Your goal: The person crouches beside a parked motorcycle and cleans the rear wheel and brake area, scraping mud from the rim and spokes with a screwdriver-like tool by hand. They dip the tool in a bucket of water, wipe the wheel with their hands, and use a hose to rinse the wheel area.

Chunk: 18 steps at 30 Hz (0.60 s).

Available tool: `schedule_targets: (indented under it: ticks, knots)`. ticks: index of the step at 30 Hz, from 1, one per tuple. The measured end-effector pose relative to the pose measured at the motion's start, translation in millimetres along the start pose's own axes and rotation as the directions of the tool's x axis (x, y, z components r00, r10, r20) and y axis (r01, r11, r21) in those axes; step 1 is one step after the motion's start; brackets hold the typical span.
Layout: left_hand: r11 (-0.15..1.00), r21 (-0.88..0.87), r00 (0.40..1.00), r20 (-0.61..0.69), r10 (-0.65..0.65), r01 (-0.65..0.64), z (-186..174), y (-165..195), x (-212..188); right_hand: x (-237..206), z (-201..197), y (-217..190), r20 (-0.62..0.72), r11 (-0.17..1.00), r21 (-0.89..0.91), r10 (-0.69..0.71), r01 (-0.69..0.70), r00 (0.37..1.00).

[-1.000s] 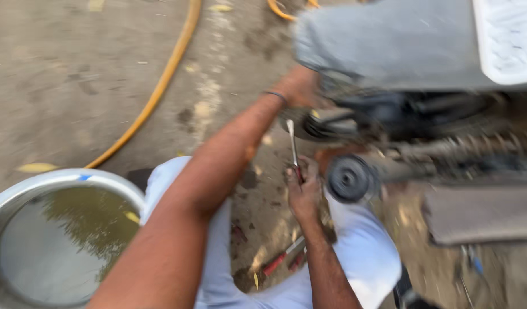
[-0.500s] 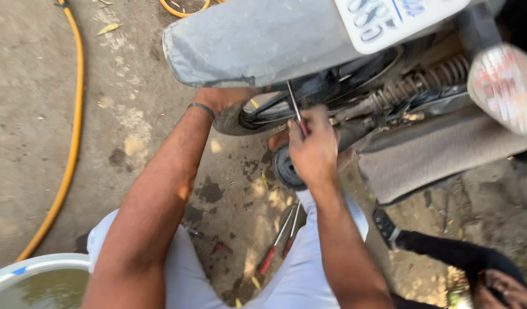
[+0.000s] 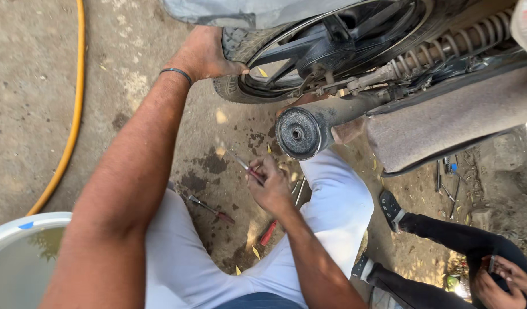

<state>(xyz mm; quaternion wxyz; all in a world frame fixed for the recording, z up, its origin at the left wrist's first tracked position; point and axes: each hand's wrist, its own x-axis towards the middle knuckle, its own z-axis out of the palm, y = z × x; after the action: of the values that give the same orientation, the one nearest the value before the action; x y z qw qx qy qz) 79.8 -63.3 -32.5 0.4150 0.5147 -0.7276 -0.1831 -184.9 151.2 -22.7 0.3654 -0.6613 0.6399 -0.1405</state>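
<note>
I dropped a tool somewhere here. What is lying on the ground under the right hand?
Under the right hand, a red-handled tool lies on the dirt ground, with metal rods beside it. The hand covers their upper ends.

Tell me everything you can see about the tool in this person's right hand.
The tool is slim, like a screwdriver: a thin grey metal shaft sticks out up and to the left, while a dark reddish handle is mostly hidden in the right hand, which is closed around it. Its tip is blurred, so its shape is unclear. It is held in the air above the stained dirt ground, below the exhaust pipe, touching nothing but the hand.
</note>
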Motion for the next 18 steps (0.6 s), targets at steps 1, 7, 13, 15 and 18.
schedule_targets:
  ticks: [1, 7, 13, 15, 18]
  knots:
    - [0.994, 0.007, 0.991, -0.073, 0.113, -0.112, 0.4, 0.2, -3.1, 9.5, 12.5, 23.8, -0.035, 0.998, 0.028, -0.046, 0.047, 0.998]
    - [0.984, 0.133, 0.99, 0.053, -0.129, 0.121, 6.4, 8.8, -0.9, 112.5, 21.1, 117.4, 0.046, 0.74, 0.655, 0.162, -0.152, 0.986]
    - [0.993, 0.098, 0.987, -0.139, 0.085, -0.072, 8.6, 16.3, -1.1, 189.4, -20.7, 132.5, -0.036, 0.164, 0.987, 0.235, -0.003, 0.971]
    - [0.99, 0.109, 0.963, -0.244, 0.117, -0.093, 16.5, 23.2, -2.2, 204.1, -24.0, 134.5, -0.06, 0.086, 0.996, 0.275, 0.038, 0.959]
    - [0.967, 0.254, 0.952, -0.284, 0.11, -0.035, 29.3, 32.7, 1.9, 223.2, -22.2, 133.7, -0.086, 0.041, 0.996, 0.315, 0.077, 0.945]
